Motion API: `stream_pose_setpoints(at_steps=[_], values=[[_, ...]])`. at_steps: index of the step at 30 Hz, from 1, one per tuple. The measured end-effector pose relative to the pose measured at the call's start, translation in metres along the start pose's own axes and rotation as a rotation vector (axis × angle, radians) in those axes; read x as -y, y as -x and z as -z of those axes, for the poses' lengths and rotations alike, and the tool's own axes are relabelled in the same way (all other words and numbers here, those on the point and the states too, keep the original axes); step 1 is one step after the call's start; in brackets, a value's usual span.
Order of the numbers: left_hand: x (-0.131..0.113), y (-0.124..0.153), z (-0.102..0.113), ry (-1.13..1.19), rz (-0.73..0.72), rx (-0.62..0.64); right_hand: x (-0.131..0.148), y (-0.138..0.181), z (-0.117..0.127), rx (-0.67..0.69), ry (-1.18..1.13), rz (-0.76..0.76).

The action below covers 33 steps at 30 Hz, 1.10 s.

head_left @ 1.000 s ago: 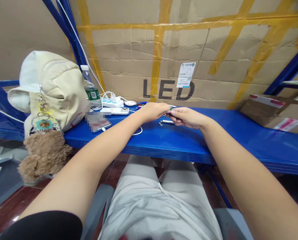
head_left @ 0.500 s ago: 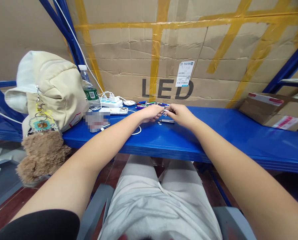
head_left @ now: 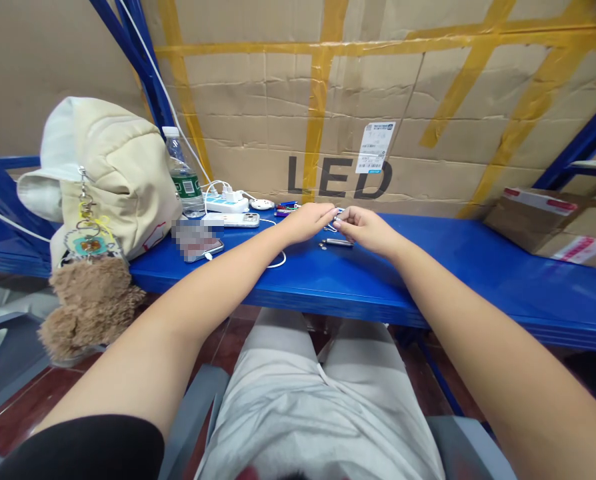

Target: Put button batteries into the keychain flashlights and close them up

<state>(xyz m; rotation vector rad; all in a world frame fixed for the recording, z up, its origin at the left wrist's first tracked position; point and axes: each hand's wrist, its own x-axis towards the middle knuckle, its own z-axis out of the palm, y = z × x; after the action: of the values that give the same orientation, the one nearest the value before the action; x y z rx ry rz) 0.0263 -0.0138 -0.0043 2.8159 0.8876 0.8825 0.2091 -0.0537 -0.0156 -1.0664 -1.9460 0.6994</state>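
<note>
Near the back of the blue table, my left hand (head_left: 312, 221) and my right hand (head_left: 367, 228) meet with their fingertips close together. The fingers of my left hand are pressed together and point to the right; its palm side is hidden. My right hand is pinched, and a small item at its fingertips is too small to name. Just below them lies a narrow silver metal piece (head_left: 339, 243). Small blue and purple shiny items (head_left: 284, 208) lie behind my left hand, which partly covers them.
To the left are a cream bag (head_left: 128, 160) with a furry brown charm (head_left: 91, 300), a water bottle (head_left: 185, 177), a white power strip (head_left: 227, 203), and two phones (head_left: 233, 219) with cables. A large taped carton (head_left: 258, 120) stands behind; a small carton (head_left: 533, 217) sits right.
The fingers of my left hand have straightened and cover more of the small items. My right hand has stayed close beside it. The view has shifted slightly.
</note>
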Motion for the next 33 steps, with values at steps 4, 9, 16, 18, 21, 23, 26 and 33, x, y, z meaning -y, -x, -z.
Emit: stream_pose_setpoints(at_steps=[4,9,16,18,21,23,26,33], values=[[-0.008,-0.003,0.003,0.127,0.156,0.090,-0.005,-0.005,-0.002,-0.027,0.125,-0.003],[-0.011,0.000,0.012,0.273,0.315,0.103,-0.014,-0.008,-0.003,-0.065,-0.004,-0.006],[0.009,0.004,0.021,-0.028,0.250,0.158,-0.007,-0.002,0.000,-0.039,-0.261,0.021],[0.015,0.005,0.023,-0.103,0.216,0.201,-0.004,-0.001,0.001,-0.028,-0.235,0.019],[0.018,0.007,0.025,-0.149,0.205,0.272,-0.005,0.000,0.002,-0.006,-0.230,-0.003],[0.017,0.008,0.026,-0.148,0.208,0.300,-0.006,0.000,0.002,0.000,-0.225,-0.022],[0.018,0.009,0.026,-0.145,0.212,0.319,-0.008,0.000,0.002,0.023,-0.218,-0.046],[0.027,0.008,0.021,-0.199,0.192,0.331,-0.007,-0.001,0.001,0.055,-0.144,-0.075]])
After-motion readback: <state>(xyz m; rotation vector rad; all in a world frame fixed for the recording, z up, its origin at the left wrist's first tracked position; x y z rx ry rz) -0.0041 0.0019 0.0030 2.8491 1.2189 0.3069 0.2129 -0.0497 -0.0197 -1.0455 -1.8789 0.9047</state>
